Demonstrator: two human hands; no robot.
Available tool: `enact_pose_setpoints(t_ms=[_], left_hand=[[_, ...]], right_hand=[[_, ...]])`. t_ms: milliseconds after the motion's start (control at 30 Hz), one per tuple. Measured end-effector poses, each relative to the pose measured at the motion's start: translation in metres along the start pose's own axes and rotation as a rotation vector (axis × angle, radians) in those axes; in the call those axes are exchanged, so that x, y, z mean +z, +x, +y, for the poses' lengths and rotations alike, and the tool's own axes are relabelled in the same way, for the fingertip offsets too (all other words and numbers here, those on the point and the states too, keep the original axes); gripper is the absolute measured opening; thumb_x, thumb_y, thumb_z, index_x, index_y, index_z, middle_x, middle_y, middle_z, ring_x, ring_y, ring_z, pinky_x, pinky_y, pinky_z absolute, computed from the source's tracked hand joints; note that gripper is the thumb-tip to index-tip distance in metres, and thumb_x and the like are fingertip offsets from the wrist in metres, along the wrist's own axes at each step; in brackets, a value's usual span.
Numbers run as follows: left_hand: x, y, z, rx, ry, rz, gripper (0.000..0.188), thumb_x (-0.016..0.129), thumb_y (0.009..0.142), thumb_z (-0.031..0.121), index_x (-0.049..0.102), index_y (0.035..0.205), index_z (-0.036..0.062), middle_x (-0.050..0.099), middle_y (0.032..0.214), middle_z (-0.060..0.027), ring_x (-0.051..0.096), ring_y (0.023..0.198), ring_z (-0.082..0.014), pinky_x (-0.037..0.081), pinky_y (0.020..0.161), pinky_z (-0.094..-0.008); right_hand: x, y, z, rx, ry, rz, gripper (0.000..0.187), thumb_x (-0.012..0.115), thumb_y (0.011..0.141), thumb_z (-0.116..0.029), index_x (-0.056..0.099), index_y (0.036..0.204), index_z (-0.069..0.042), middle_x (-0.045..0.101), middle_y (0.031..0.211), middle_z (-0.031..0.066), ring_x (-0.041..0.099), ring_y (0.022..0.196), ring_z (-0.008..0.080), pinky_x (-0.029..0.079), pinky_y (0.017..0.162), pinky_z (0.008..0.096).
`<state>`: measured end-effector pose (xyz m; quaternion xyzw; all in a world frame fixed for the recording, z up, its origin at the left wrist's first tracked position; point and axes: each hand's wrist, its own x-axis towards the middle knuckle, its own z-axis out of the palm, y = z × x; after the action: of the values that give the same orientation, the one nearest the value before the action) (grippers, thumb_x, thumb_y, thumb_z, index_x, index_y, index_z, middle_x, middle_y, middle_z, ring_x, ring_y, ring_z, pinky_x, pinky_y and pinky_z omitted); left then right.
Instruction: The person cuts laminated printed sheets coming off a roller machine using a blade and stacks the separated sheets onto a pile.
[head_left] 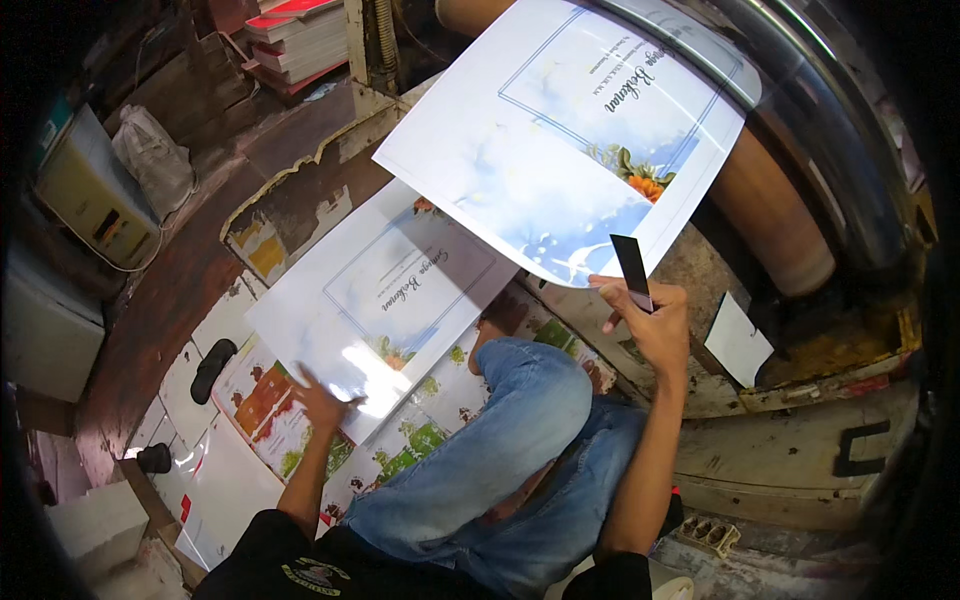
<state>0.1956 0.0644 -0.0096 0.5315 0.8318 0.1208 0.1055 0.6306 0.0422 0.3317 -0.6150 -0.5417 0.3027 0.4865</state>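
A glossy printed sheet (480, 150) with a blue border, script lettering and orange flowers comes off a shiny metal roller (800, 60), its near edge hanging toward me. My right hand (652, 325) is closed around a flat dark strip (630, 270), perhaps a blade, with the fingertips at the sheet's near corner. Below lies another sheet of the same print (310, 290), partly covered by the upper one. My left hand (322, 402) rests at its near left edge, fingers spread, gripping nothing.
A brown roller (780, 215) sits under the metal one. To its right, a small white card (738, 340) leans on the machine frame. Other colourful printed sheets (265, 400) lie beneath my bent, jeans-clad leg (490, 400). Stacked books (300, 45) and a dark sandal (212, 370) are further left.
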Motion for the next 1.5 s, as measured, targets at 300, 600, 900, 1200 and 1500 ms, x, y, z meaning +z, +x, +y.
enact_pose_setpoints(t_ms=[300,600,900,1200,1500], left_hand=[[0.034,-0.031,-0.005,0.029,0.041,-0.327,0.163,0.098,0.039,0.025,-0.023,0.145,0.0012,-0.028,0.142,-0.0419,-0.015,0.137,-0.0563,0.009,0.113,-0.062],[0.024,-0.024,0.008,-0.033,-0.01,-0.449,0.179,0.099,0.022,0.042,-0.026,0.145,0.0031,-0.038,0.139,-0.0382,-0.024,0.136,-0.0534,0.005,0.115,-0.0571],[-0.118,-0.016,0.18,0.107,-1.661,-1.292,0.095,0.083,0.072,0.042,0.033,0.14,-0.003,0.049,0.134,-0.0157,0.048,0.125,-0.0319,0.038,0.108,-0.0478],[-0.212,-0.042,0.258,-0.081,-1.644,-0.669,0.044,0.071,0.085,0.004,0.042,0.118,-0.0032,0.059,0.102,-0.0122,0.064,0.087,-0.0184,0.057,0.077,-0.0311],[-0.213,-0.046,0.24,-0.153,-1.652,-0.765,0.035,0.066,0.089,0.003,0.046,0.117,0.0015,0.059,0.104,-0.0075,0.064,0.09,-0.0168,0.057,0.079,-0.0316]], right_hand=[[-0.002,0.003,-0.008,0.1,0.062,-0.381,0.021,0.081,0.075,-0.01,0.074,0.088,0.004,0.073,0.082,0.0121,0.06,0.052,0.0074,0.047,0.049,0.0215],[0.0,0.017,-0.041,0.332,-0.057,-0.636,0.03,0.081,0.076,-0.014,0.072,0.098,0.004,0.073,0.081,0.0087,0.052,0.042,0.0043,0.039,0.038,0.0195],[0.0,0.028,-0.056,0.172,-0.033,-0.819,0.025,0.08,0.078,-0.025,0.076,0.088,-0.002,0.067,0.061,0.0049,0.051,0.038,0.0056,0.038,0.037,0.0211],[-0.029,0.053,-0.055,0.06,0.056,-0.999,0.033,0.074,0.084,-0.016,0.066,0.111,0.002,0.071,0.083,0.0086,0.062,0.063,0.0088,0.051,0.058,0.024],[-0.129,0.105,0.009,0.157,0.528,0.414,0.03,0.055,0.098,-0.022,0.05,0.118,-0.001,0.066,0.1,0.0154,0.064,0.068,0.0134,0.052,0.051,0.0243]])
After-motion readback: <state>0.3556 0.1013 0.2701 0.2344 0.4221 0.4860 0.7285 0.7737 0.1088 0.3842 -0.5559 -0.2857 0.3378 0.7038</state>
